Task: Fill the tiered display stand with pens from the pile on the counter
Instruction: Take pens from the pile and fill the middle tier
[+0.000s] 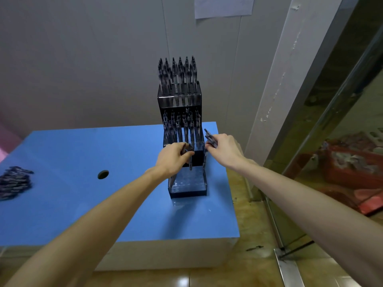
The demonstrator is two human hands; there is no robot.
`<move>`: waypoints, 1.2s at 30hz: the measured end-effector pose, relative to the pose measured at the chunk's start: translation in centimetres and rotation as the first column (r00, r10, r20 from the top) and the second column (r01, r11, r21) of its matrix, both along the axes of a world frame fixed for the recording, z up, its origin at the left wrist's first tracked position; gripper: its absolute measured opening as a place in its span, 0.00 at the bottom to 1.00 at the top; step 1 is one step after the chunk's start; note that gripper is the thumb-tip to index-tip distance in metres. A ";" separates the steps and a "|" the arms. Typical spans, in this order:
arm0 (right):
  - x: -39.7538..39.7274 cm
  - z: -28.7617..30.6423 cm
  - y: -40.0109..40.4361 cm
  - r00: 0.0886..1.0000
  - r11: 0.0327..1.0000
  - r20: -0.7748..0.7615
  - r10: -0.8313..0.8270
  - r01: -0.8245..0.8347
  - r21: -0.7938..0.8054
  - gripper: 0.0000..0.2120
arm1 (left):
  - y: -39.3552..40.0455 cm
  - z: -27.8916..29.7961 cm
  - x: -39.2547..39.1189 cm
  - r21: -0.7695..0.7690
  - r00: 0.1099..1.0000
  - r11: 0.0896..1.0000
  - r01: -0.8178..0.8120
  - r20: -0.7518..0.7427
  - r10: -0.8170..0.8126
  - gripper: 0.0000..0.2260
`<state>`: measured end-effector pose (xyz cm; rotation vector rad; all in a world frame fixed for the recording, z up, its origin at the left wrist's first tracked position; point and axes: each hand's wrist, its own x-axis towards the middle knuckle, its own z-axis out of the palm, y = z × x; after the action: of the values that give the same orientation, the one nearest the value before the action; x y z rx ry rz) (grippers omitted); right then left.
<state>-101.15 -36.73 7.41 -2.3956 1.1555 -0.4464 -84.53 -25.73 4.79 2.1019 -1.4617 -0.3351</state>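
Observed at centre frame: a dark tiered display stand (179,96) standing upright on a blue counter (83,204), near the counter's right edge. Top tier packed with upright pens (177,73); middle tier likewise filled with pens (182,127), standing upright. Bottom tier (187,183) seen with rows of holes and no pens standing in it (clear front wall, dark base).

Left hand (173,157) found just below centre, in front of the stand's middle tier, fingers curled round a single dark pen (189,158). Pen held roughly upright, tip pointing down over the back of the bottom tier; contact with the tier could not be told.

Right hand (224,148) found right of centre, just beside the stand's right wall, gripping a bundle of several dark pens (210,138). Bundle ends seen projecting up and to the left from the fingers. Exact count not readable (blurred).

Loose pile of pens (14,183) noted at the left edge of the frame, lying flat on the counter, well apart from the stand. Round hole (103,174) noted in the counter top, between pile and stand. Sheet of paper (224,6) fixed to the wall at upper centre. Glass panel (342,121) recorded along the right side, red items behind it indistinct.
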 end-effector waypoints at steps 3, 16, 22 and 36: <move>0.1 -0.5 -0.1 1.000 1.000 -0.017 0.021 -0.021 -0.013 0.11 | -0.2 -0.7 0.0 0.001 1.000 1.000 -0.023 0.011 0.023 0.12; 0.6 -1.1 -0.6 0.997 0.999 0.060 0.042 -0.043 0.014 0.11 | -1.2 -2.5 0.1 0.106 0.998 0.994 -0.004 0.069 -0.003 0.11; 0.8 -1.7 -0.7 0.998 0.998 0.033 0.061 -0.060 -0.021 0.12 | -1.7 -2.4 -0.1 0.131 0.992 0.991 -0.019 0.126 0.003 0.12; 1.2 -1.7 -1.0 0.989 0.982 -0.007 0.145 -0.145 -0.122 0.15 | -2.3 -4.0 -0.4 0.216 0.979 0.972 -0.092 0.196 0.049 0.13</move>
<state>-99.90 -37.78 5.67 -2.5627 0.9693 -0.4831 -84.96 -28.05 0.82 2.4174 -1.5106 -0.2905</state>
